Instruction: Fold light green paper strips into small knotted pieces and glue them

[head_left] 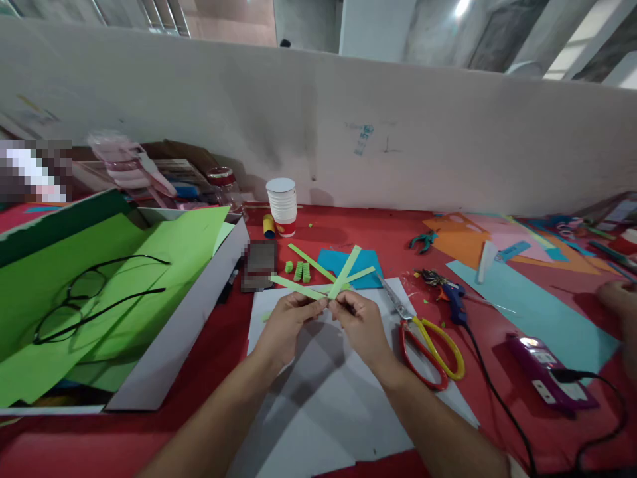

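Both hands meet over white paper (pixel 323 392) in the middle of the table. My left hand (pixel 293 322) pinches the near end of a light green paper strip (pixel 297 287) that slants up to the left. A second light green strip (pixel 345 271) rises to the right from the closed fingers of my right hand (pixel 359 323). The two strip ends meet between my fingertips; whether they are joined I cannot tell. Behind them lie another green strip (pixel 311 261) and a blue paper piece (pixel 326 257). Small folded green paper pieces (pixel 302 271) sit left of these.
Scissors (pixel 430 348) with red and yellow handles and a blue glue gun (pixel 454 302) lie to the right. A purple device (pixel 547 372) has a cable. Glasses (pixel 74 302) rest on green paper in a box (pixel 164 352). Paper cups (pixel 283 206) stand behind; another person's hand (pixel 620 299) is far right.
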Demonstrator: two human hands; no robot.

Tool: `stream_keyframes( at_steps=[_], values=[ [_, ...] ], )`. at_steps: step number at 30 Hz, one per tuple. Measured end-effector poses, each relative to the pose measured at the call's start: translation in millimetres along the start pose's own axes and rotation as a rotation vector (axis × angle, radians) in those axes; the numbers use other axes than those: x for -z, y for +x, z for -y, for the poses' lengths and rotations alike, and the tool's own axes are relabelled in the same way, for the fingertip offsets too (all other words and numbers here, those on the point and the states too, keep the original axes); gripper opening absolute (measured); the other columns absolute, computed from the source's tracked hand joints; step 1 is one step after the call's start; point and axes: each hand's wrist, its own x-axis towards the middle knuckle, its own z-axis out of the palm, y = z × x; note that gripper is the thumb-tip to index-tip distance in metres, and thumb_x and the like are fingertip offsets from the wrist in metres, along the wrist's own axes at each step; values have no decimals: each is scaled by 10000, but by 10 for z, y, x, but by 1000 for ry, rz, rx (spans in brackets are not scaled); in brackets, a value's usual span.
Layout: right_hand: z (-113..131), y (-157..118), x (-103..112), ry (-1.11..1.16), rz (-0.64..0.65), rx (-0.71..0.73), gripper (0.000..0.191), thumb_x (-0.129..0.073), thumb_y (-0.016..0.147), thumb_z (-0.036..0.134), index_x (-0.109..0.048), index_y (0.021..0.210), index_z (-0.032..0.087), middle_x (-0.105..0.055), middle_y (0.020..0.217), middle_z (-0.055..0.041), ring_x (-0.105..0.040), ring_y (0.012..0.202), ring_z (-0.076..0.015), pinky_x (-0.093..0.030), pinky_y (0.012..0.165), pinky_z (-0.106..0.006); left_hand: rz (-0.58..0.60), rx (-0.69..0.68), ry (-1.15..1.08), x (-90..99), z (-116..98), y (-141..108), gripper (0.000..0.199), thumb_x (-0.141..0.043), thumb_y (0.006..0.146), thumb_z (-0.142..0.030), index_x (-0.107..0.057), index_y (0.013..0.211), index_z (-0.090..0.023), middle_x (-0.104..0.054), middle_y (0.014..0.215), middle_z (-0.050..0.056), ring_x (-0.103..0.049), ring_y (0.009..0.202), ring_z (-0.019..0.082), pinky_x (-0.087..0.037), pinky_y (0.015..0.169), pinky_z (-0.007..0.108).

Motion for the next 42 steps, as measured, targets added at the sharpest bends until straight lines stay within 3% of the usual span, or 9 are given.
stream_keyframes(
  at_steps=[3, 9, 13, 17, 21, 24, 29, 36, 42],
  values=[
    [10, -9, -13, 24, 17, 27, 204, -580, 757, 307, -557, 596, 184, -519, 546, 36, -447, 510, -102, -363, 514, -224, -20, 49, -99, 18, -8, 23, 89, -746, 628, -171, -670, 651, -131, -596, 593, -8, -491, 561, 77, -397, 585, 207],
    [-2, -27, -71, 40, 24, 44, 137, -677, 703, 303, -636, 774, 193, -639, 677, 11, -562, 607, -128, -442, 589, -235, -132, 322, -397, 46, -33, 76, 135, -668, 669, -84, -605, 552, -109, -550, 520, 9, -511, 509, 85, -456, 570, 214],
    [17, -64, -79, -63, 27, 142, 114, -620, 768, 285, -635, 849, 205, -681, 739, -8, -613, 670, -148, -466, 650, -259, -114, 369, -473, 48, -11, 91, 148, -645, 690, -83, -594, 553, -108, -541, 512, 12, -497, 489, 80, -442, 518, 199],
    [48, -84, -67, -132, 23, 188, 114, -535, 826, 253, -633, 806, 198, -682, 752, -16, -617, 703, -149, -453, 672, -260, -122, 361, -460, 22, 19, 79, 131, -687, 638, -78, -598, 546, -107, -556, 526, 8, -492, 503, 73, -418, 516, 188],
    [28, -58, -55, 3, 15, 42, 164, -516, 813, 258, -562, 671, 191, -565, 593, 30, -513, 541, -109, -400, 534, -225, -122, 241, -273, -11, 39, 49, 135, -742, 600, -140, -620, 551, -112, -560, 524, 0, -478, 515, 78, -398, 541, 208],
    [0, -33, -59, 136, 44, -46, 144, -526, 792, 265, -537, 668, 193, -532, 573, 44, -498, 528, -102, -401, 524, -219, -119, 143, -159, -25, 43, 40, 174, -758, 601, -208, -618, 536, -126, -546, 512, -9, -461, 516, 83, -370, 541, 222],
    [-11, -8, -89, 272, -32, -72, 110, -603, 738, 272, -595, 806, 186, -622, 741, 6, -577, 662, -119, -462, 626, -242, -155, 163, -115, -30, 37, 47, 183, -759, 585, -241, -622, 526, -135, -534, 502, -17, -434, 502, 82, -335, 531, 236],
    [27, 44, -54, 468, -62, -263, 149, -695, 640, 277, -617, 710, 170, -618, 594, 24, -582, 554, -105, -462, 554, -232, -130, 107, 9, -30, 4, 10, 147, -783, 559, -220, -680, 626, -140, -604, 581, -3, -468, 539, 85, -345, 543, 236],
    [62, 53, -13, 584, -40, -336, 190, -740, 593, 269, -619, 687, 157, -629, 588, 24, -583, 533, -85, -449, 521, -198, -65, 168, -138, -3, -25, 24, 198, -788, 532, -164, -695, 702, -128, -653, 692, 38, -536, 610, 104, -416, 586, 235]
  ],
)
